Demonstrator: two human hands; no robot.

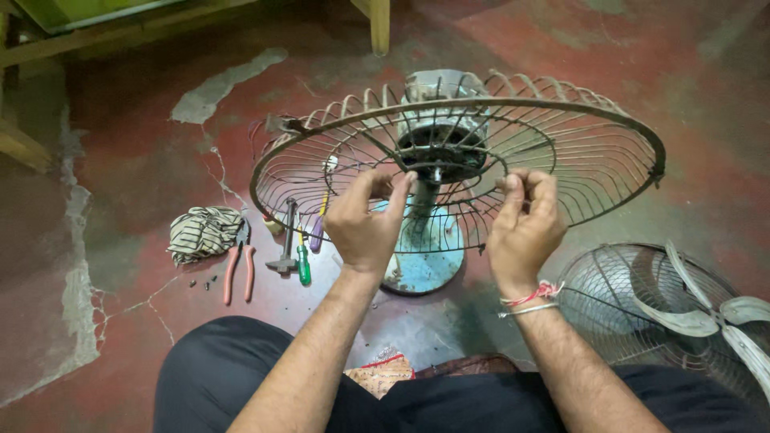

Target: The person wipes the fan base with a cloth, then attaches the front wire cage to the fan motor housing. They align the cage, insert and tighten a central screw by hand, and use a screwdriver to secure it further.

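Note:
A rusty wire fan guard [593, 152] sits tilted on a pale blue table fan whose motor [437, 96] shows behind the guard's centre ring. Its round blue base [429, 265] rests on the red floor. My left hand [367, 218] pinches the inner ring of the guard just left of the motor shaft. My right hand [525, 216], with red thread and a bangle at the wrist, grips the same ring on the right side. What the fingertips hold beyond the wire is too small to tell.
Left of the base lie a striped cloth [202, 232], red-handled pliers [238, 269], a small hammer [285, 240], a green screwdriver [303, 263], a purple-handled one [318, 232] and loose screws. A second guard with fan blades [682, 309] lies at right. Wooden furniture legs stand at the top.

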